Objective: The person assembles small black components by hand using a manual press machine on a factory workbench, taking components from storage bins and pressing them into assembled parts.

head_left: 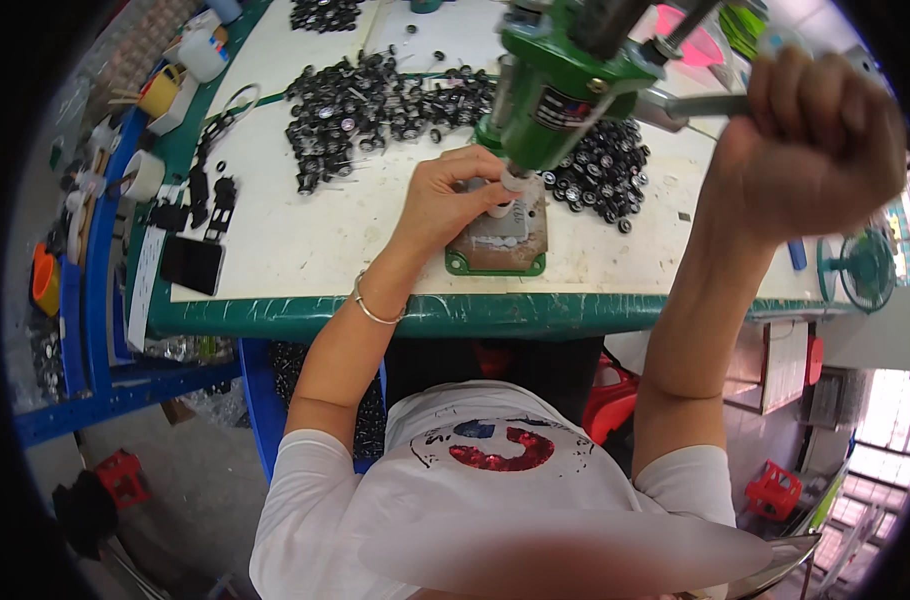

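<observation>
A white-topped bench (305,240) with a green edge carries a green hand press (535,110) on its base plate, heaps of small black parts (375,110) (more to the press's right), and a black phone (191,263).

We note a white-topped workbench (305,250) with green edging, blue shelving (85,330) left, grey floor (175,480), red stools (772,490), bright windows (880,420) right.

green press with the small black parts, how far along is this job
Done: cannot tell, since the two heaps look alike. In hand: the left hand holds a small white piece under the green press, and the right hand grips its lever. Left, probably: a large heap of black parts and a smaller heap lie on the table.
</observation>
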Demonstrator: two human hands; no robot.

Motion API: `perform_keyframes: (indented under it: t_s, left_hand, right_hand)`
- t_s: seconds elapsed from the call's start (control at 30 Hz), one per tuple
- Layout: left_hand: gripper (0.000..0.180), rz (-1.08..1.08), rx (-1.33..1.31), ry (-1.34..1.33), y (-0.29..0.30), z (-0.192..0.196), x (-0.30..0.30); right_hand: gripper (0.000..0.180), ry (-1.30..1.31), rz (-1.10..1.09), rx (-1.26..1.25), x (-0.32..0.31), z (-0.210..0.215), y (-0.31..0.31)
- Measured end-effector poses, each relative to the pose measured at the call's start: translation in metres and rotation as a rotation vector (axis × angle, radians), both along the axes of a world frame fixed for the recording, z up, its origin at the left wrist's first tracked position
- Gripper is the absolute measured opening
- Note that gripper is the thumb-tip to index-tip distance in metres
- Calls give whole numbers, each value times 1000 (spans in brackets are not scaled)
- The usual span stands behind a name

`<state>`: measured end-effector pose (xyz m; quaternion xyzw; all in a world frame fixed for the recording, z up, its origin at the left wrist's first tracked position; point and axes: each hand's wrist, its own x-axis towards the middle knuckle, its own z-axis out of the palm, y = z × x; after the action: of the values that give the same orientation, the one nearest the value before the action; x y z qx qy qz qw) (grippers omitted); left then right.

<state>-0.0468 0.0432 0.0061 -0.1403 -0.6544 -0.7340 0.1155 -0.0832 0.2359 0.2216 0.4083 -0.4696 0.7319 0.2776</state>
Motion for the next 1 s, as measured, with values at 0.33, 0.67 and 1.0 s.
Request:
perform_keyframes:
  t_s: [0.33, 0.67, 1.0]
  left_hand:
    - [26, -2, 77, -182, 0, 7, 8]
    - [30, 4, 20, -238, 0, 17, 13]
    - [29, -1, -104, -118, -3, 10, 5]
  right_hand:
    - [35, 27, -7, -43, 6, -5, -9]
    - [36, 10, -9, -94, 12, -9, -12]
    - [26, -305, -28, -4, -35, 16, -14]
